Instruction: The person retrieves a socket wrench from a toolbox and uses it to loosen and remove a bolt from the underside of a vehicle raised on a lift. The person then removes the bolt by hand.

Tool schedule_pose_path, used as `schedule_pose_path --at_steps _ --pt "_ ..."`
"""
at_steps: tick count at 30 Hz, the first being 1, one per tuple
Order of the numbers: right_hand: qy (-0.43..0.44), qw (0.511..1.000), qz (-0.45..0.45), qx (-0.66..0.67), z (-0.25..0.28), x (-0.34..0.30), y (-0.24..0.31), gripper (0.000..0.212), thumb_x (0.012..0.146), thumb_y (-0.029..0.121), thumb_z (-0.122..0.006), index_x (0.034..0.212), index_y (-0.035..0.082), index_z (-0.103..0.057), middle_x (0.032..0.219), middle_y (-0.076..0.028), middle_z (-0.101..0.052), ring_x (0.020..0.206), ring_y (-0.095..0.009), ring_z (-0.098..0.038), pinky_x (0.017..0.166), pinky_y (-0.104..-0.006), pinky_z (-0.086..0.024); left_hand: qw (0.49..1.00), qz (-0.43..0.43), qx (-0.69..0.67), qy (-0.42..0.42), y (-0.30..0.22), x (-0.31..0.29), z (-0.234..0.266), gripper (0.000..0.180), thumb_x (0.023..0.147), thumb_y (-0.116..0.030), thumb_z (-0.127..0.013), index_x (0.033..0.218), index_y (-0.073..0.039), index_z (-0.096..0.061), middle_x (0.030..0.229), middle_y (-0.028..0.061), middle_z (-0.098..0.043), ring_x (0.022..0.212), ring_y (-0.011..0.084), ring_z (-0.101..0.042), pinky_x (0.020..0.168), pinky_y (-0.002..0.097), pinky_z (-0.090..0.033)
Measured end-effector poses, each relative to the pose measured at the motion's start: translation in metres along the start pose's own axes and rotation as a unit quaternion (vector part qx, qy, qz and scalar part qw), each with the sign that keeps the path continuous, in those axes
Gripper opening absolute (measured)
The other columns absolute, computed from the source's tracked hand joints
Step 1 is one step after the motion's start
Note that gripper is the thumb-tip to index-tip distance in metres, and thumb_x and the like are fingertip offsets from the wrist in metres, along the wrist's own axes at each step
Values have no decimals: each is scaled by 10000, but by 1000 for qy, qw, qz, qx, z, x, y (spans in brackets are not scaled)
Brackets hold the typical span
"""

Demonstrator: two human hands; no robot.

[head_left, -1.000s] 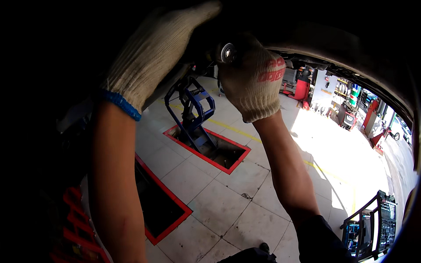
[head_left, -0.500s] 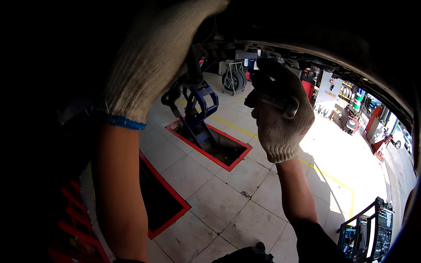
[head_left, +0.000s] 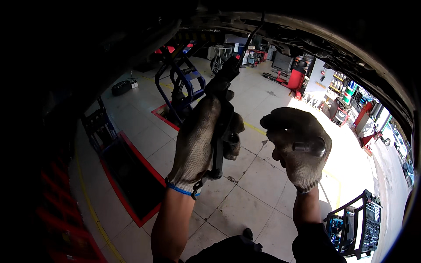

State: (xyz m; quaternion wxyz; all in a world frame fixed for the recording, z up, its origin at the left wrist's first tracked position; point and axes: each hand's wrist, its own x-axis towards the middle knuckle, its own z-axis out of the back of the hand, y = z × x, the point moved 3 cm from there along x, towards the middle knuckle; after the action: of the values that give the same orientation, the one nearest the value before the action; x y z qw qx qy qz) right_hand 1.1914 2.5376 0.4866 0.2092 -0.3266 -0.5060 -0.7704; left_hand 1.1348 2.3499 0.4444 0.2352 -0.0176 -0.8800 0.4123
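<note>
Both hands wear knitted work gloves with darkened surfaces. My left hand (head_left: 199,131), its glove cuff edged in blue, is closed around a long dark metal part (head_left: 218,151). That part runs along the palm, with a knobbed lower end near the wrist. Above the fingers, a thin dark line (head_left: 254,37) reaches up to the vehicle underside (head_left: 298,26); shadow hides how it joins. To the right, apart from the left, my right hand (head_left: 300,142) is curled with a shiny cylindrical metal piece (head_left: 309,147), like a socket, lying across it.
A blue scissor lift (head_left: 193,81) rises from a red-framed floor pit. Another red-edged pit (head_left: 147,206) lies at left. A tool cart (head_left: 359,223) stands at lower right. A loose tyre (head_left: 121,88) and red equipment (head_left: 296,81) are farther back.
My left hand has come down from the dark underside and now shows the long dark part in its grip. My right hand has moved lower and slightly right. The view has shifted.
</note>
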Motion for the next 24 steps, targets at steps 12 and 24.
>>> schedule_pose_path --at_steps 12,24 --pt "93 994 59 7 2 -4 11 292 777 36 -838 1064 46 -785 993 -112 -783 860 -192 -772 727 -293 -630 991 -53 122 24 8 0 3 592 957 -473 -724 1298 -6 -595 962 105 -710 719 162 -701 588 321 -599" --pt "219 969 98 -57 22 35 1 260 819 -26 -812 1072 30 -790 1006 -106 -791 844 -167 -777 746 -297 -645 987 -109 111 33 7 -5 -6 507 850 -60 -818 1318 -59 -623 1034 41 -721 993 155 -704 930 339 -600"
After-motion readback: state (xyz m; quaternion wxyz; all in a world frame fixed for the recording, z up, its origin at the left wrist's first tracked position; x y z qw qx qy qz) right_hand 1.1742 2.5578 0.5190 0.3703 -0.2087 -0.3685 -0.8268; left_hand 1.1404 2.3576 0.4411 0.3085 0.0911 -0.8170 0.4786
